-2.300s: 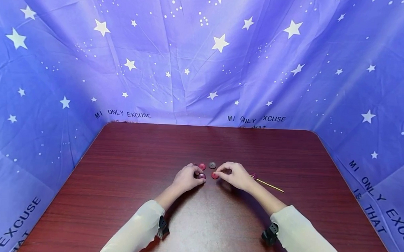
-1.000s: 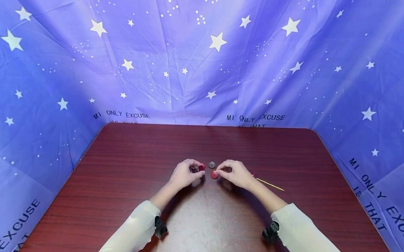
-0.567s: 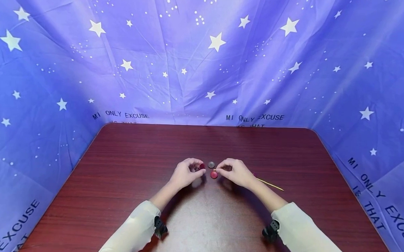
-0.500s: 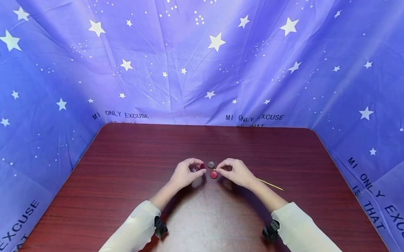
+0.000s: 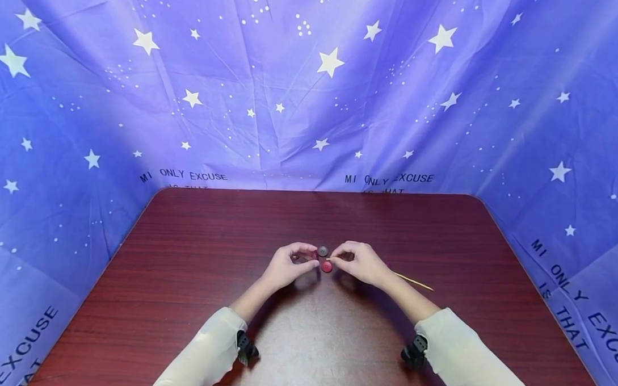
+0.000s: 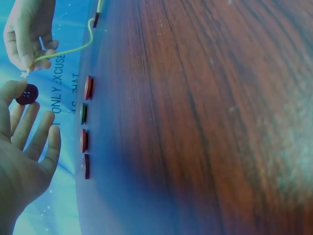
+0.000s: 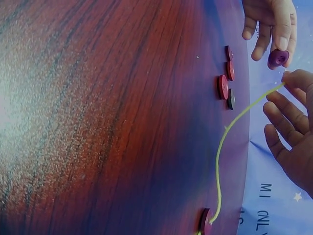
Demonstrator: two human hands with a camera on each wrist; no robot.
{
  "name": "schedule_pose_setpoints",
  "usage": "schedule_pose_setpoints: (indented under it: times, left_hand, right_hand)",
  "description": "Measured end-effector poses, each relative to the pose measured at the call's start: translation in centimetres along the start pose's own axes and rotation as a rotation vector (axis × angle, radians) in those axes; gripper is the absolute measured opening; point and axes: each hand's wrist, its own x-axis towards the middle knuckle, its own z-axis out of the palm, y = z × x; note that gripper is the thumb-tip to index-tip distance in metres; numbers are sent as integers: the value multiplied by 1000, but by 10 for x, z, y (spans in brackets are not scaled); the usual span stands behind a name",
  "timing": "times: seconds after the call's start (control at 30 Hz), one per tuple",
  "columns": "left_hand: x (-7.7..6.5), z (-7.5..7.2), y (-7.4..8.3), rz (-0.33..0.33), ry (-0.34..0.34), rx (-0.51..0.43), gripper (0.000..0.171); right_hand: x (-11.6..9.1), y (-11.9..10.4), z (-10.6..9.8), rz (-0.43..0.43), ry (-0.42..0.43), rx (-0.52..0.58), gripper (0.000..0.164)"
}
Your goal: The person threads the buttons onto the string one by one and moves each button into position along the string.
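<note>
My left hand (image 5: 286, 266) pinches a dark purple button (image 6: 27, 94) between thumb and finger, above the table. Close to it, my right hand (image 5: 358, 266) pinches one end of a yellow cord (image 7: 218, 166), and its fingertips are very near the button's face. Whether the cord's tip enters a hole cannot be told. From the right hand the cord runs down to a dark red button (image 7: 205, 221) on the table, and its other part sticks out beyond. Below the hands lie a red button (image 5: 327, 266) and a grey button (image 5: 323, 251).
Two more reddish buttons lie beside these, one red (image 7: 230, 70) and one darker (image 7: 229, 53), mostly hidden by my left hand in the head view. The dark red wood table (image 5: 211, 223) meets a blue star-printed cloth (image 5: 293, 73) at its back and sides.
My left hand has picked the purple button up off the table and carried it right, nearer the right hand. The right hand has stayed almost still, holding the cord.
</note>
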Motion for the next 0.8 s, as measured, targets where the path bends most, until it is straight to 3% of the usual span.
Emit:
schedule_pose_setpoints:
  times: [0.8]
  left_hand:
    - [2,11,-10,7,-54,-166,33]
  right_hand:
    - [0,1,3,3,-14,37,8]
